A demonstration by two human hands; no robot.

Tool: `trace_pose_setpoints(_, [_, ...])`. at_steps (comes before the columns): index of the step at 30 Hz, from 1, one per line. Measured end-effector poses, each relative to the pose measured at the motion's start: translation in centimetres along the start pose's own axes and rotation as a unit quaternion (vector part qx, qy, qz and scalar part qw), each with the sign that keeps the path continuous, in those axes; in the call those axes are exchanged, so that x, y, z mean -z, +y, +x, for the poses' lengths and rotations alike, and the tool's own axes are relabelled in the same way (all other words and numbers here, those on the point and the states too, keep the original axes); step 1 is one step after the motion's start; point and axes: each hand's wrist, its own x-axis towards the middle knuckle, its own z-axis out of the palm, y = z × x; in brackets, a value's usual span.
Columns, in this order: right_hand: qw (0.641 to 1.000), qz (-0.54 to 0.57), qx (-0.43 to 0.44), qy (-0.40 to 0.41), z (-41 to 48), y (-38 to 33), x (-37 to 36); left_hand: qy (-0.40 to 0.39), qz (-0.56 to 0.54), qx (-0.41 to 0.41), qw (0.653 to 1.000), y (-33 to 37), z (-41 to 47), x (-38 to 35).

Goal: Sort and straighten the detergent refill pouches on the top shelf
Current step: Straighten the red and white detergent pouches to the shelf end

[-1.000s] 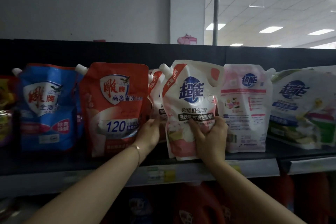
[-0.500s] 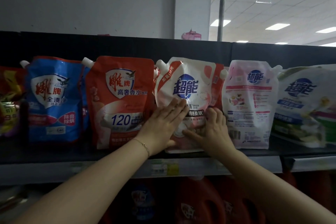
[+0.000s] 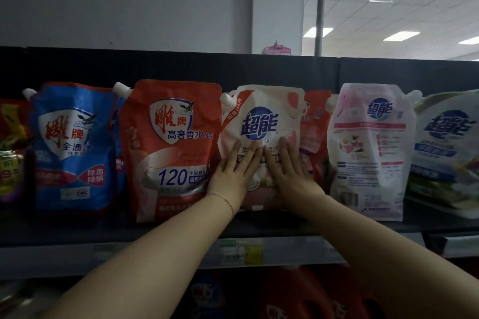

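At the far left of the top shelf [image 3: 77,225] a red and yellow pack [image 3: 10,150] is cut by the edge of the view. Next to it stands a blue pouch [image 3: 72,147], upright, with its white spout at the upper left corner. Just beside it stands a red pouch [image 3: 168,147] with the number 120 on the front, also upright and facing forward.

In the middle is the white and pink pouch [image 3: 261,114] with a round blue logo. Its left edge touches the red pouch. The left hand [image 3: 233,173] lies flat on its front, the fingers [image 3: 248,155] straight and a little spread, pointing up. A thin bracelet [image 3: 225,201] is on this wrist. The right hand [image 3: 287,173] lies flat beside it in the same way, its fingers [image 3: 282,153] straight and slightly spread. The tips of both hands come close together just under the logo. Neither hand curls around the pouch.

Behind the right edge of this pouch, another red pack [image 3: 315,122] shows in part. Then a pale pink pouch [image 3: 368,150] stands upright and shows small printed text. At the far right a white and green pouch [image 3: 445,153] leans, blurred.

Under the shelf edge is a yellow price label [image 3: 241,251], and below it are red jugs [image 3: 285,298] in shadow.
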Motion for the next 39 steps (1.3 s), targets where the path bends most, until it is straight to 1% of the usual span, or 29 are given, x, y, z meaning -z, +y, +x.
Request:
trace_pose_setpoints(2, [1.000,-0.007,-0.026,-0.008,1.1,-0.3,-0.1,-0.020,0.004,0.023,1.000,0.0,0.7,-0.4])
trace_pose_setpoints(5, [0.997,-0.059,-0.045,-0.005,2.8,-1.1,-0.4,-0.046,0.016,0.055,0.997,-0.1,2.0,-1.0])
trace_pose_setpoints(8, [0.993,-0.098,-0.069,-0.012,3.9,-1.6,-0.3,-0.078,0.007,0.067,0.995,-0.4,3.1,-1.1])
trace_pose_setpoints(13, [0.992,-0.095,-0.083,-0.022,5.3,-1.8,-1.3,-0.057,0.017,0.087,0.994,-0.2,4.1,-3.0])
trace_pose_setpoints(17, [0.992,-0.086,-0.088,-0.021,6.1,-1.6,-1.9,-0.060,0.017,0.074,0.995,-0.5,5.2,-4.0])
trace_pose_setpoints(22, [0.992,-0.080,-0.100,0.000,6.8,-1.7,-2.6,-0.062,0.026,0.074,0.995,-0.5,5.8,-4.5])
trace_pose_setpoints(27, [0.991,-0.083,-0.108,-0.016,7.4,-1.7,-2.9,-0.055,0.022,0.075,0.995,-0.5,5.8,-4.4])
trace_pose_setpoints(31, [0.993,-0.077,-0.088,-0.025,7.1,-1.6,-2.5,-0.052,0.020,0.071,0.996,-0.6,5.7,-4.4])
trace_pose_setpoints(34, [0.995,-0.060,-0.063,-0.038,6.8,-1.5,-2.1,-0.092,0.029,0.066,0.993,-0.6,5.4,-3.7])
trace_pose_setpoints(37, [0.995,-0.064,-0.019,-0.076,5.8,-1.3,-0.7,-0.119,-0.025,0.070,0.990,-0.2,4.7,-2.1])
trace_pose_setpoints(39, [0.995,-0.057,0.010,-0.081,4.5,-1.0,0.8,-0.137,-0.063,0.066,0.986,0.3,4.1,-0.6])
